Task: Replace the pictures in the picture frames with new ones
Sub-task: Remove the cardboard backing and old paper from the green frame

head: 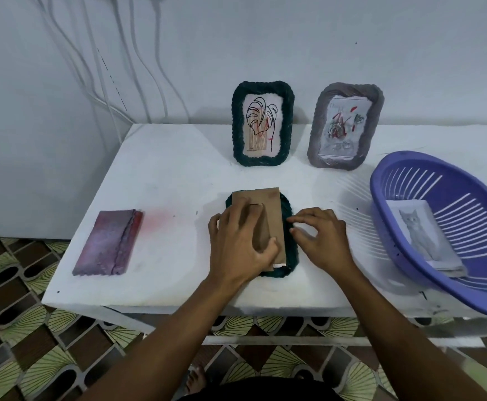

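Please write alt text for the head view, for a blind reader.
A left hand presses the brown backing board of a dark green frame lying face down on a white table, while the right hand pinches its rim. Behind stand a leaf-drawing frame and a grey rose-picture frame; a purple basket holds a cat picture.

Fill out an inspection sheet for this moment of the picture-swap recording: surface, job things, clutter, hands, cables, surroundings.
Surface: white table, scuffed, with a faint pink smudge.
Job's things: green frame lying face down, brown backing on top; leaf-picture frame and grey frame standing at the back, pictures in; cat picture in the purple basket.
Clutter: folded pink cloth, at the left.
Hands: left hand flat on the backing; right hand appears to pinch the green frame's right rim.
Cables: white cables hang down the wall.
Surroundings: patterned floor tiles, a bare foot.
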Motion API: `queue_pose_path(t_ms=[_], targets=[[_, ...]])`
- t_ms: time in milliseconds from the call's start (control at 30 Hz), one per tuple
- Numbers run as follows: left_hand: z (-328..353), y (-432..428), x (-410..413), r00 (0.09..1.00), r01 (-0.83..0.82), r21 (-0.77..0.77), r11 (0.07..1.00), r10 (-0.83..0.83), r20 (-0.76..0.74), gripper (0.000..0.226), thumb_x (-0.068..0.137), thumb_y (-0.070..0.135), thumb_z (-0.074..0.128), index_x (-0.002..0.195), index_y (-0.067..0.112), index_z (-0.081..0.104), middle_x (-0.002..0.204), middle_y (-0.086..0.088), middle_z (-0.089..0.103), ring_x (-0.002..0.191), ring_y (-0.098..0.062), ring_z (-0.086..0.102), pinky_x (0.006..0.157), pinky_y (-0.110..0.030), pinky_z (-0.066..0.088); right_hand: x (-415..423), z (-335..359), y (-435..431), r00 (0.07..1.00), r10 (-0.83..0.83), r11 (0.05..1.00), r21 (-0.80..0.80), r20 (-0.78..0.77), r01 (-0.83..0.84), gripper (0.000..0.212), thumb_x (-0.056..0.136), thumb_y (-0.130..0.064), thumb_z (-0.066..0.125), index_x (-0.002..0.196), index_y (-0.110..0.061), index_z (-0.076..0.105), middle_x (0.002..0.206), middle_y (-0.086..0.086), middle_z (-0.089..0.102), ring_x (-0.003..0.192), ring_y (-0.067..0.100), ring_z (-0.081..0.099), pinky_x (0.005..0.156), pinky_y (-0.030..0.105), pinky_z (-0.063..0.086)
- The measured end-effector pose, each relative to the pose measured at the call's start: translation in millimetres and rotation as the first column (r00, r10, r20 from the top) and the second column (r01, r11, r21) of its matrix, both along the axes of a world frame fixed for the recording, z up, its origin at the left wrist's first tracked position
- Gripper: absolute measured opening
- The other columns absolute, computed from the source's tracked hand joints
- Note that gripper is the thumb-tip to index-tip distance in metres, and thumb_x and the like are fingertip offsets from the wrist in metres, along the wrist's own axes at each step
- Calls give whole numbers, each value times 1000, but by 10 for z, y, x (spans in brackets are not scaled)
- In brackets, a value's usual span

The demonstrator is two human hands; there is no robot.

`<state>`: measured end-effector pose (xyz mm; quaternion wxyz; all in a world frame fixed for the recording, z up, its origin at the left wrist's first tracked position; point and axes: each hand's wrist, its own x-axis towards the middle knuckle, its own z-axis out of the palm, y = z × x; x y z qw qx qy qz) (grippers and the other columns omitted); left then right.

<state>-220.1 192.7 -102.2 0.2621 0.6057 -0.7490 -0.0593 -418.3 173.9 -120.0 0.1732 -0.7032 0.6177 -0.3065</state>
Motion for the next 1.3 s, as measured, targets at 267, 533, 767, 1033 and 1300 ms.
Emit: queue_pose_path(t_ms=[267,533,767,1033,1300], targets=[[293,-90,411,973,-80,-27,996,72,-219,70,76,58,52,137,24,48,144,3,41,123,-20,45,95,-33,45,13,-8,3,1000,-11,1000,-4,29,11,20,85,-27,70,104,-34,71,108,-15,67,104,15,52,88,48,44],[56,-102,1111,991,-125,95,988,119,64,72,76,60,51,133,17,53,139,-8,51,119,-28,50,99,-37,41,11,-24,9,999,-13,1000,-15,41,13,20,84,-26,71,102,-37,70,106,-18,65,103,15,52,90,50,43],[-35,-151,1198,981,-42,95,995,23,192,59,84,59,41,121,16,59,135,-6,50,127,-29,42,109,-46,29,21,-17,17,999,-10,1000,-22,52,11,21,85,-26,70,101,-39,68,105,-21,63,103,12,51,90,48,43],[110,-248,610,1000,25,164,986,-25,-4,54,86,63,52,121,23,63,138,1,50,125,-18,45,101,-33,36,6,-32,15,998,-4,1000,-16,56,5,20,85,-26,69,103,-37,69,108,-17,65,104,12,52,91,50,43],[-40,-306,517,989,-25,194,981,52,-136,52,73,57,70,113,24,64,124,3,55,115,-17,50,99,-38,40,-2,-26,20,999,-3,1000,-8,53,3,21,85,-26,70,103,-36,70,108,-15,66,105,14,52,90,51,45]])
